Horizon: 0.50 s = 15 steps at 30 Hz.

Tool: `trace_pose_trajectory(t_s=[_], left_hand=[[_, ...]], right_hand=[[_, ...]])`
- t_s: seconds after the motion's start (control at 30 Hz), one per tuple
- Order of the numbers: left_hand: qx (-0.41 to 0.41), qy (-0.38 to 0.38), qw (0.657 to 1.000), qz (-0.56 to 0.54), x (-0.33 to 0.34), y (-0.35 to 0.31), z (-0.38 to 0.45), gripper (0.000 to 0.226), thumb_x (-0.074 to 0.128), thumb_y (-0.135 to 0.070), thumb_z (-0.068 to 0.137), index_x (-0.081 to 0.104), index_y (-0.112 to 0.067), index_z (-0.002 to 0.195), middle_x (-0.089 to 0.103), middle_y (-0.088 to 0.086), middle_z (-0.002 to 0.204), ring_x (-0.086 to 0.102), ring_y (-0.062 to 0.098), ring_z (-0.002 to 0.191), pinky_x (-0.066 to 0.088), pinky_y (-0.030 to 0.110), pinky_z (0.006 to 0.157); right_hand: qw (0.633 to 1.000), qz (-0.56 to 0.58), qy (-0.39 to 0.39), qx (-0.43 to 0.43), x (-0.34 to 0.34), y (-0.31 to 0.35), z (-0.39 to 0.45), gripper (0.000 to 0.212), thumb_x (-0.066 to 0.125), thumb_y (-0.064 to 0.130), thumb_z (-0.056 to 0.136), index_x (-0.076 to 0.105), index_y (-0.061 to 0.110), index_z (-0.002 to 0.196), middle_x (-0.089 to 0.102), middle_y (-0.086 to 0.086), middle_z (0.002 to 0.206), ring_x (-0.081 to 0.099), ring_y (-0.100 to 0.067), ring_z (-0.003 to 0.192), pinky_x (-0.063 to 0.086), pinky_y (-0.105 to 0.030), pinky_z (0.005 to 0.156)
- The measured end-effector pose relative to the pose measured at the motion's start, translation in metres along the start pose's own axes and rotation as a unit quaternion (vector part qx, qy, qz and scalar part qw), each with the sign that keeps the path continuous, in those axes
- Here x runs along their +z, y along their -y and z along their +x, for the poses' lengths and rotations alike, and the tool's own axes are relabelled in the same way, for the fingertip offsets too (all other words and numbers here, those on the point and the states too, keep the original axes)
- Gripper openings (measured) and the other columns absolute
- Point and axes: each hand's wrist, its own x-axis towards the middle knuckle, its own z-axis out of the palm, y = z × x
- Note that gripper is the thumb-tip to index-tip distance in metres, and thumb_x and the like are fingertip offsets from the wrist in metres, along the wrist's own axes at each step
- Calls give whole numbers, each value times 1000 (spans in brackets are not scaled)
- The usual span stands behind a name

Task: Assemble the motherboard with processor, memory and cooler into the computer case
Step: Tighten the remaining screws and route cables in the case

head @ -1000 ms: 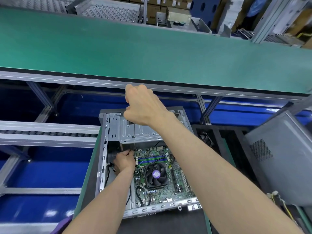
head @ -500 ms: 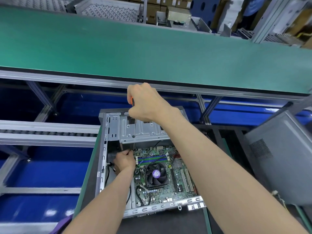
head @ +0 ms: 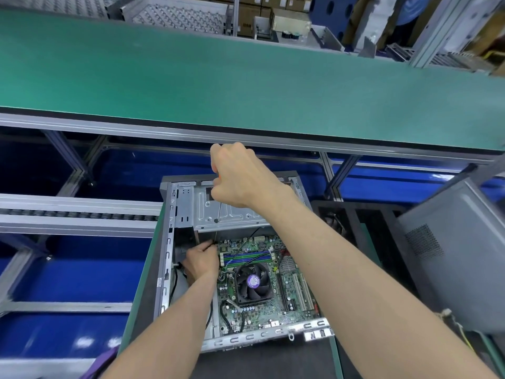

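Your right hand (head: 240,176) is fisted around the handle of a long screwdriver (head: 217,214), its shaft running down to the far left corner of the motherboard (head: 273,294). Your left hand (head: 200,259) is low inside the computer case (head: 166,242), fingertips pinched around the shaft near its tip. The board lies flat in the open case, cooler fan (head: 252,281) at its centre, memory sticks (head: 246,259) just beyond it.

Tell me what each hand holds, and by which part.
The right hand grips a screwdriver by its handle. The left hand pinches its shaft near the tip.
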Motion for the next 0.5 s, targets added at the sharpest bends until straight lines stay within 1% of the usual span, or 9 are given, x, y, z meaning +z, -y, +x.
trace_pose_trajectory(t_s=[0.07, 0.1, 0.17, 0.2, 0.27, 0.33, 0.37, 0.43, 0.5], left_hand=[[-4, 8, 1000, -6, 0, -1, -1, 24, 75, -17, 79, 79, -21, 102, 57, -27, 61, 60, -2, 58, 34, 0, 43], [-5, 10, 1000, -4, 0, -1, -1, 24, 77, -21, 78, 79, -22, 102, 62, -24, 64, 62, 1, 60, 39, 4, 48], [-3, 9, 1000, 15, 2, 0, 2, 27, 80, -29, 78, 78, -24, 105, 74, -9, 81, 63, 10, 66, 46, 15, 68], [-4, 7, 1000, 28, 3, 2, 4, 29, 81, -32, 78, 77, -25, 106, 76, -2, 90, 62, 10, 66, 45, 20, 74], [-12, 0, 999, 41, 3, 3, 7, 29, 81, -35, 78, 77, -26, 105, 75, 4, 98, 57, 8, 63, 42, 22, 79], [-24, -4, 999, 37, 3, 0, 6, 27, 82, -34, 76, 78, -27, 102, 75, 0, 90, 58, 10, 62, 43, 21, 78], [-28, -5, 999, 31, 2, -3, 5, 26, 83, -33, 75, 79, -27, 99, 73, -6, 79, 59, 10, 61, 44, 20, 75], [-36, -9, 999, 17, 1, -6, 3, 23, 85, -30, 72, 79, -27, 94, 59, -19, 58, 58, 4, 56, 43, 15, 65], [-38, -3, 999, 5, 1, -7, 3, 22, 85, -26, 71, 80, -24, 93, 57, -20, 56, 57, 1, 55, 42, 10, 60]], right_hand=[[1000, 0, -5, 2, 0, 0, 0, 21, 59, 11, 76, 47, 9, 93, 55, -12, 96, 52, -35, 83, 44, -37, 64], [1000, 1, -7, 4, 0, 1, 0, 21, 59, 11, 77, 46, 9, 93, 54, -12, 95, 52, -35, 82, 42, -36, 62], [1000, 3, -8, 6, 0, 1, -1, 21, 59, 11, 77, 46, 9, 93, 53, -11, 94, 52, -34, 81, 40, -35, 60], [1000, 3, -8, 6, 0, 2, -1, 21, 59, 11, 77, 46, 8, 93, 53, -11, 94, 52, -34, 81, 39, -35, 60], [1000, 2, -8, 4, -1, 3, -1, 20, 59, 11, 78, 46, 8, 93, 53, -11, 94, 52, -34, 80, 37, -34, 58], [1000, 3, -18, 0, -4, 4, 0, 20, 59, 12, 77, 46, 9, 92, 53, -10, 91, 52, -32, 77, 34, -32, 55], [1000, 6, -26, -1, -7, 5, 1, 19, 58, 11, 76, 45, 10, 90, 52, -8, 88, 51, -31, 74, 31, -31, 52], [999, 16, -39, -1, -13, 8, 3, 18, 56, 11, 73, 44, 11, 86, 47, -5, 82, 46, -25, 66, 25, -29, 48], [999, 23, -37, -4, -18, 11, 5, 17, 54, 10, 72, 42, 12, 83, 44, -3, 79, 43, -21, 62, 24, -29, 48]])
